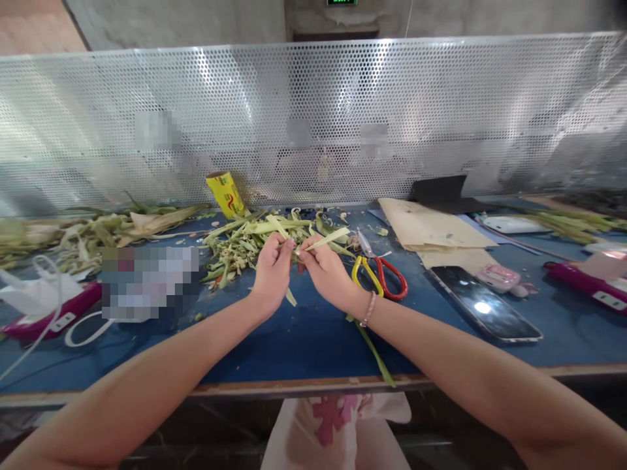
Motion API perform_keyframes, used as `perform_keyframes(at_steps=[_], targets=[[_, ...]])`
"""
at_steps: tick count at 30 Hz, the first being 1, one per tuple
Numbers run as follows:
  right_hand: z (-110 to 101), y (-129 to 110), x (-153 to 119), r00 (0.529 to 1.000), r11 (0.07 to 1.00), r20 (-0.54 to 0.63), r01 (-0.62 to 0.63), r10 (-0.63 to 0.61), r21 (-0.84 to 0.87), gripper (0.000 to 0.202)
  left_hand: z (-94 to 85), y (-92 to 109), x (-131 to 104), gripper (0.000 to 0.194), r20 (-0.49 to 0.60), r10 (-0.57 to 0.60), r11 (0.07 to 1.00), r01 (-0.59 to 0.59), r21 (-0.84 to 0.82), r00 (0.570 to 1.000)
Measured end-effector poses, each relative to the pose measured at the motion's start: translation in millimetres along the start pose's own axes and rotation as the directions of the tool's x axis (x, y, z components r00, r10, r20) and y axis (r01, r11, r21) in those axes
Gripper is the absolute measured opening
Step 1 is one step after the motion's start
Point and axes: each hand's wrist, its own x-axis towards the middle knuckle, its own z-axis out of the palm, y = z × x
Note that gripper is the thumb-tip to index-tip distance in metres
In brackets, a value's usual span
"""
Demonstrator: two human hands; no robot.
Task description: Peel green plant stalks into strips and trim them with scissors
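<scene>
Lying at left on the blue table (313,356): husks (159,223). Next, leaf scraps (228,254), heaped beside the left hand (272,266). Table centre: pale leaf strip (334,237), pinched in both grips, long axis crosswise, free end pointing right and slightly away beyond the fingertips of the right hand (325,264). Just right, scissors (365,245), handles nearest the person. Farther right, phone (482,303), slanting.

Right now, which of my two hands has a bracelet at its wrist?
The right hand: a bracelet circles its wrist, while the left hand shows a bare wrist.

Rm nearside of hands (274,266), scissors (379,269) blk R.
</scene>
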Motion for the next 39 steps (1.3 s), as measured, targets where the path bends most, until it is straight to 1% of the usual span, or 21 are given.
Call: perform_keyframes(at_steps=[4, 8, 12, 14, 19, 23, 26, 29, 31, 32, 33, 35, 39], targets=[[2, -2, 0, 1.0, 0.993, -0.02, -0.022, 0.024, 0.112, 0.007, 0.8, 3, 0, 0.02, 0.018, 0.015, 1.0, -0.015, -0.014, 1.0], [6, -4, 1, 0.995, 0.96, -0.042, -0.075, 0.09, 0.27, 0.008, 0.8, 3, 0, 0.021, -0.013, 0.03, 1.0, -0.03, 0.006, 0.999], [8, -5, 3, 0.979, 0.856, -0.015, -0.171, 0.205, 0.488, 0.014, 1.5, 1, 0, 0.023, -0.024, 0.019, 1.0, -0.019, -0.017, 1.0], [7, -5, 4, 0.965, 0.801, 0.015, -0.226, 0.262, 0.554, 0.016, 2.5, 0, 0, 0.023, -0.02, -0.002, 0.999, 0.001, -0.047, 1.0], [2, -3, 4, 0.919, 0.69, 0.073, -0.342, 0.388, 0.639, 0.02, 5.1, 0, -1, 0.023, 0.015, -0.051, 0.99, 0.053, -0.13, 0.999], [2, -6, 3, 0.916, 0.632, 0.095, -0.34, 0.389, 0.696, 0.022, 6.0, 0, -3, 0.023, 0.039, -0.104, 0.974, 0.11, -0.199, 0.994], [3, -6, 2, 0.924, 0.621, 0.087, -0.317, 0.372, 0.717, 0.023, 6.5, 0, -4, 0.024, 0.046, -0.12, 0.963, 0.128, -0.238, 0.992], [1, -2, 3, 0.933, 0.656, 0.084, -0.307, 0.349, 0.69, 0.022, 4.0, 1, -1, 0.022, 0.054, -0.147, 0.957, 0.156, -0.245, 0.988], [-3, 2, 5, 0.93, 0.679, 0.094, -0.326, 0.355, 0.658, 0.019, -0.6, 1, 4, 0.018, 0.082, -0.201, 0.944, 0.215, -0.251, 0.976], [-5, 4, 7, 0.925, 0.684, 0.106, -0.345, 0.366, 0.643, 0.018, -3.8, 1, 7, 0.015, 0.107, -0.243, 0.928, 0.264, -0.262, 0.964], [-7, 6, 8, 0.917, 0.683, 0.12, -0.366, 0.38, 0.632, 0.016, -7.4, 0, 10, 0.013, 0.157, -0.29, 0.904, 0.324, -0.28, 0.944], [-12, 10, 10, 0.906, 0.676, 0.142, -0.395, 0.398, 0.623, 0.014, -14.7, -1, 16, 0.017, 0.222, -0.352, 0.86, 0.408, -0.306, 0.909], [-19, 15, 13, 0.901, 0.631, 0.139, -0.391, 0.411, 0.67, 0.014, -26.5, 0, 24, 0.016, 0.331, -0.372, 0.771, 0.488, -0.409, 0.867]])
